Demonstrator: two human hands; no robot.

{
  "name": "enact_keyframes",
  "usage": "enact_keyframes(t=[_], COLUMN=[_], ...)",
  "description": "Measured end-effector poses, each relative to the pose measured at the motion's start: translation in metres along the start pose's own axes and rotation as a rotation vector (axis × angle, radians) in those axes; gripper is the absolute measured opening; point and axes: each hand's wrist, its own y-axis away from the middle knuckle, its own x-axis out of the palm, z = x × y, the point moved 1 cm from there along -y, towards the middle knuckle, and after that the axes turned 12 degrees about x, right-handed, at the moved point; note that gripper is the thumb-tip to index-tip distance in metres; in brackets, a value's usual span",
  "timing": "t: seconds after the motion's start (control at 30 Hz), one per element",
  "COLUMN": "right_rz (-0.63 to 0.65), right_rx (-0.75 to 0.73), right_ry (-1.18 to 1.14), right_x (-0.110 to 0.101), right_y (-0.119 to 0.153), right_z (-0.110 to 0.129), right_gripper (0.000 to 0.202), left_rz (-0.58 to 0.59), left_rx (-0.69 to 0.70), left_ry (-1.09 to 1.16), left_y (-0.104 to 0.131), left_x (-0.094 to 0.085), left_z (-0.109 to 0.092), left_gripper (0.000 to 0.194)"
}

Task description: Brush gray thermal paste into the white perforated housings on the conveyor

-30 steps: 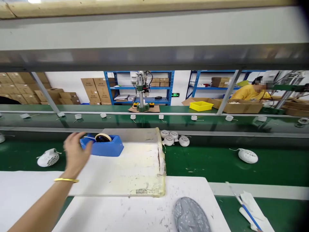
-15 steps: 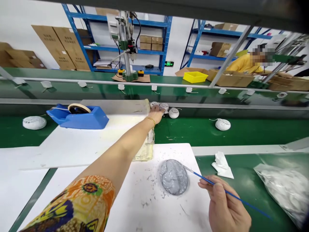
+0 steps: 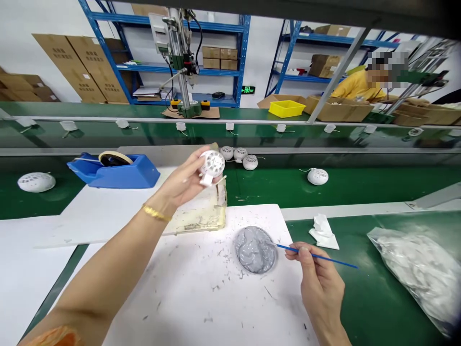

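My left hand (image 3: 183,180) holds up a small round white slotted housing (image 3: 213,163) over the far end of the white board, fingers closed round its edge. Between the fingertips of my right hand (image 3: 319,276) is a thin blue-handled brush (image 3: 324,258). Its tip reaches into the grey paste (image 3: 255,250), which lies in a shallow round dish on the white sheet (image 3: 201,298). Several similar white housings (image 3: 240,154) sit together on the green belt just beyond my left hand.
A blue tape dispenser (image 3: 117,170) stands at the left. Crumpled tissue (image 3: 323,231) and a clear bag of white pieces (image 3: 418,269) lie at the right. Another white housing (image 3: 318,176) rests on the belt (image 3: 277,187). Across the line, a person in yellow (image 3: 356,84) sits behind cardboard boxes.
My left hand has drawn back from the group of housings, now holding one of them. My right hand has shifted slightly left, and the brush tip is now in the paste.
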Motion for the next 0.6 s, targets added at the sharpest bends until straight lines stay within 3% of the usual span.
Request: enact_keyframes(t=[0.1,0.23,0.37,0.6], right_rz=[0.026,0.034,0.029,0.009], right_rx=[-0.004,0.037,0.087,0.233], right_ry=[0.023,0.037,0.018,-0.152], right_x=[0.001,0.004,0.006,0.006], right_y=[-0.002,-0.003,-0.002,-0.008], right_z=[-0.005,-0.005,-0.004,-0.015], right_gripper=[0.024,0.028,0.032,0.036], left_rz=[-0.07,-0.132,-0.139,-0.073], left_rx=[-0.212,-0.444,-0.501,-0.479], left_ry=[0.169,0.206,0.344,0.513], left_y=[0.064,0.123,0.15,0.165], left_x=[0.004,0.021,0.04,0.052], left_z=[-0.013,-0.007,0.004,0.017], left_gripper=[0.045,0.059,0.059,0.05])
